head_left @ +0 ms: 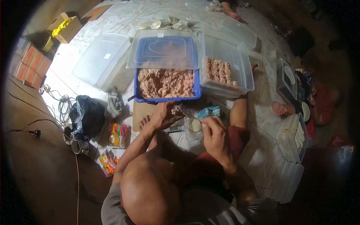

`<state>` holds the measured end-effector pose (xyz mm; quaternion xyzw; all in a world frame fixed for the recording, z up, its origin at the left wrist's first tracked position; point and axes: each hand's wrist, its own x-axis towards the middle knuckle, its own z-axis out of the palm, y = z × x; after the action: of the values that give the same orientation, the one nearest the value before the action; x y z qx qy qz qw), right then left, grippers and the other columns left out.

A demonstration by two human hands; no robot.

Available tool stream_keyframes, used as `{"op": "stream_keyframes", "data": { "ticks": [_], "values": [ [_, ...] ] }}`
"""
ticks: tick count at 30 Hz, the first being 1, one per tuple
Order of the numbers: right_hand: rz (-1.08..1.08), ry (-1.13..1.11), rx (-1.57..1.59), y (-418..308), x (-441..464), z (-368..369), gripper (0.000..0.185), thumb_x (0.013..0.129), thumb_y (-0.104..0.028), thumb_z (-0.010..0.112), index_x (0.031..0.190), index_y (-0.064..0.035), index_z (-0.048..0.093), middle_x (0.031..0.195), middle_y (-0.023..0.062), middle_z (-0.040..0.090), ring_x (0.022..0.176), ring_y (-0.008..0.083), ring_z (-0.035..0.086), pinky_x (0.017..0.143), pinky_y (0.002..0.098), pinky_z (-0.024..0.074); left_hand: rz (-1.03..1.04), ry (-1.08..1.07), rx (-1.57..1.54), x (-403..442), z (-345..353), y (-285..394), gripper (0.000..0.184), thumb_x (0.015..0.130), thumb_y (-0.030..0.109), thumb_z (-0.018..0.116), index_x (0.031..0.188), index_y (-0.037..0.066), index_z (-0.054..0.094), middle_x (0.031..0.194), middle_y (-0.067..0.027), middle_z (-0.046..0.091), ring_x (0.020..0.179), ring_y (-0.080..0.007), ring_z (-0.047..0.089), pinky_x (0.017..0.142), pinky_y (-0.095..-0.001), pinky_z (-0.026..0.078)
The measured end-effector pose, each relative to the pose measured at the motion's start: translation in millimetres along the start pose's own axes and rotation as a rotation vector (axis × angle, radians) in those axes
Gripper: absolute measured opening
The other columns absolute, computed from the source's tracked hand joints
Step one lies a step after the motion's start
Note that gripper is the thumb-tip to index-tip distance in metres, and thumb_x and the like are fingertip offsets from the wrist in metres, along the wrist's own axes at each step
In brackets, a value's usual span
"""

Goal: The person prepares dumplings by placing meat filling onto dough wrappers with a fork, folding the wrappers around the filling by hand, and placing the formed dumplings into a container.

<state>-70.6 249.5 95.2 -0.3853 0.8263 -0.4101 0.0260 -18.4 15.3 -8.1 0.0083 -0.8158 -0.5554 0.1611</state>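
Observation:
My left hand (162,117) is closed round a small lump of pink minced mixture (175,109), just in front of the blue tub (167,100). That tub holds a large mass of the same mince (165,84), with a clear lid (161,48) resting over its far part. My right hand (214,137) has its fingers curled in a pinch beside a blue-and-white cloth (210,111); what they hold, if anything, is hidden. Between my hands lie a clear plastic bag (192,140), a pale round disc (196,125) and a partly covered scale (174,128).
A clear bin (245,75) at the right holds rows of shaped mince portions (218,70). Colourful packets (118,135), a black bag (88,116) and cables (64,107) lie left. Another person's foot (280,108) rests near a container of pale pieces (294,137).

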Motion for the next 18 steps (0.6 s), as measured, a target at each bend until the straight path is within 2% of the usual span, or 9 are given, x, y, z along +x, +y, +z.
{"op": "stream_keyframes", "data": {
  "ticks": [1,2,4,6,8,10,12,13,18],
  "values": [
    [-0.032,0.029,-0.026,0.6,3.1,-0.9,0.015,0.094,0.0,0.055,0.104,0.0028,0.065,0.095,0.0198,0.066,0.089,0.0354,0.066,0.079,0.0381,0.0516,-0.018,-0.036,0.144,1.5,0.2,3.6,0.053,0.074,0.022,0.087,0.116,-0.001,0.061,0.09,-0.0169,0.069,0.081,-0.032,0.068,0.073,-0.0405,0.052],
    [-0.023,0.032,-0.028,-1.0,3.0,-1.2,0.015,0.094,0.0,0.055,0.104,0.0028,0.065,0.095,0.0198,0.066,0.089,0.0354,0.066,0.079,0.0381,0.0516,-0.018,-0.044,0.14,0.6,2.8,8.4,0.053,0.074,0.022,0.087,0.116,-0.001,0.061,0.09,-0.0169,0.069,0.081,-0.032,0.068,0.073,-0.0405,0.052],
    [0.145,-0.021,0.185,-4.9,7.5,-0.7,0.013,0.095,-0.001,0.055,0.103,0.0032,0.065,0.094,0.02,0.066,0.09,0.0357,0.065,0.078,0.0383,0.0515,-0.027,-0.018,-0.001,6.3,3.4,20.8,0.05,0.075,0.018,0.087,0.111,-0.001,0.059,0.081,-0.0144,0.063,0.077,-0.0233,0.065,0.069,-0.0378,0.051],
    [0.092,0.049,0.194,4.6,10.4,5.6,0.013,0.094,-0.002,0.055,0.102,0.0021,0.064,0.092,0.0199,0.064,0.088,0.0368,0.065,0.078,0.0407,0.0506,-0.037,-0.088,0.031,12.2,-5.2,22.6,0.048,0.075,0.016,0.087,0.108,-0.002,0.058,0.076,-0.011,0.056,0.077,-0.0167,0.061,0.068,-0.0354,0.052],
    [0.076,0.111,0.209,13.1,0.3,11.8,0.012,0.093,-0.003,0.056,0.101,0.0009,0.064,0.089,0.0199,0.063,0.087,0.038,0.064,0.077,0.0431,0.0497,-0.054,-0.1,0.001,11.3,-5.4,26.1,0.043,0.075,0.015,0.085,0.105,-0.001,0.058,0.082,-0.0145,0.064,0.079,-0.0233,0.066,0.07,-0.0359,0.053],
    [0.041,-0.062,0.107,11.4,-0.6,13.2,0.011,0.093,-0.003,0.056,0.1,-0.0001,0.064,0.089,0.02,0.063,0.085,0.0383,0.063,0.077,0.0435,0.0492,-0.087,-0.146,0.096,9.6,-6.1,26.2,0.041,0.075,0.014,0.084,0.105,0.0,0.059,0.087,-0.0171,0.068,0.081,-0.0287,0.069,0.073,-0.037,0.054],
    [-0.007,-0.024,0.082,13.1,6.7,8.8,0.011,0.093,-0.004,0.056,0.1,-0.001,0.065,0.089,0.0199,0.062,0.085,0.0387,0.062,0.076,0.0444,0.0489,-0.024,-0.174,0.368,9.3,-6.1,18.3,0.042,0.075,0.012,0.082,0.108,0.0,0.061,0.095,-0.0202,0.071,0.089,-0.0384,0.069,0.076,-0.041,0.054],
    [-0.006,-0.004,0.071,14.9,5.1,11.3,0.011,0.093,-0.004,0.056,0.1,-0.0008,0.065,0.09,0.0198,0.063,0.085,0.0387,0.062,0.076,0.0446,0.049,0.16,0.003,0.303,3.7,-4.4,18.9,0.041,0.075,0.013,0.081,0.11,0.0,0.063,0.096,-0.0203,0.071,0.095,-0.0418,0.068,0.079,-0.0443,0.053],
    [0.044,0.017,0.159,2.5,6.7,-3.2,0.011,0.095,-0.005,0.055,0.097,0.0021,0.062,0.092,0.0202,0.063,0.088,0.0389,0.063,0.077,0.0415,0.0499,-0.011,-0.136,0.072,14.4,-19.3,29.3,0.04,0.073,0.015,0.082,0.106,-0.001,0.065,0.097,-0.0183,0.072,0.092,-0.0386,0.068,0.079,-0.0425,0.053]
  ]
}}
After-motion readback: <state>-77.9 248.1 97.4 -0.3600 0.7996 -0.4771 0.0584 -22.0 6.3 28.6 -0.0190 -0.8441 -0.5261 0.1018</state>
